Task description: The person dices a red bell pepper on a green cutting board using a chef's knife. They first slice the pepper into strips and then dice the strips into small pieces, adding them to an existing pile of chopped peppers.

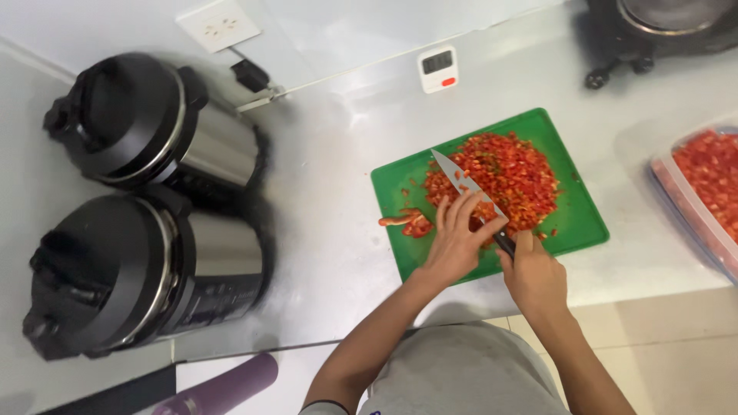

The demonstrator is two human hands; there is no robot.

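A green cutting board [573, 223] lies on the steel counter and carries a heap of chopped red pepper [511, 173]. My right hand [534, 273] grips the black handle of a chef's knife [465, 180], whose blade points up-left across the heap. My left hand [455, 240] rests flat with its fingers spread on top of the blade's spine, beside the pepper. A few larger red pepper strips [407, 221] lie at the board's left edge.
Two black-lidded steel pressure cookers [146, 123] [131, 273] stand at the left. A white kitchen timer [438, 69] sits behind the board. A clear tub of chopped red pepper [703, 188] is at the right edge. A dark appliance [653, 31] stands top right.
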